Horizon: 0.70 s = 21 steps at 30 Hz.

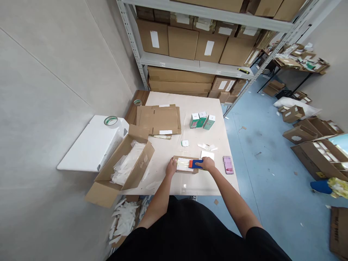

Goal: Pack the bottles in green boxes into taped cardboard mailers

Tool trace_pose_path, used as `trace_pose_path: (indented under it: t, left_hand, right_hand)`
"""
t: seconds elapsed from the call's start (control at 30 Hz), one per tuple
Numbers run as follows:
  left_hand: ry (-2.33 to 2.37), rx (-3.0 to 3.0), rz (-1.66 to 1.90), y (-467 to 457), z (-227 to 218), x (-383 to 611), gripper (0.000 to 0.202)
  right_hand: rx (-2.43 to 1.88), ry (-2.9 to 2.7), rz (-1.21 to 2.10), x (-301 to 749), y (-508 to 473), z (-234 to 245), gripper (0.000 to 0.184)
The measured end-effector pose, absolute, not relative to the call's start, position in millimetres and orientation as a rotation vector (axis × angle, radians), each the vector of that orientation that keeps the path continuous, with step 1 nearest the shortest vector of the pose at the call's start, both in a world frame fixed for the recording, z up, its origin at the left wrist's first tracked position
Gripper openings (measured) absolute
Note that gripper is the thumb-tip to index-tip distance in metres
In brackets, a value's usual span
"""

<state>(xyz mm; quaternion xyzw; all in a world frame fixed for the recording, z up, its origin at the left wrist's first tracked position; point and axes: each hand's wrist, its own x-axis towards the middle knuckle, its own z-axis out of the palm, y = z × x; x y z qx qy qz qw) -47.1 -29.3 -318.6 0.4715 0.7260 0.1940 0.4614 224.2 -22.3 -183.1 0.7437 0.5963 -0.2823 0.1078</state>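
Note:
Near the table's front edge lies a small cardboard box (187,171) with a white label on top. My left hand (171,167) grips its left end, thumb toward the top. Above the right part of the box, my right hand (208,164) is closed around a blue-and-orange tape dispenser (196,164), its orange end pointing left over the label. A shiny, yellowish strip like clear tape shows on the label beside that end. Just behind my right hand is a white card or small box (207,155). My palms and some fingers are hidden.
On the table (174,185) are flattened cardboard (160,119), several green-and-white boxes (201,120), a small white item (185,143), scraps (207,146) and a pink item (228,165). An open carton (138,166) of white packing overhangs the left edge. Shelving (195,65) stands behind.

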Motion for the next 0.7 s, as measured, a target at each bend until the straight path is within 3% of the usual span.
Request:
trace_pose_path:
  t: [0.37, 0.7]
  left_hand:
    - [1.856, 1.159, 0.369, -28, -313, -50, 0.064]
    - [1.839, 1.16, 0.346, -24, -320, -57, 0.07]
  right_hand:
    - [2.195, 1.801, -0.743, 282, -36, -187, 0.058]
    - [2.247, 1.731, -0.744, 321, -51, -188, 0.051]
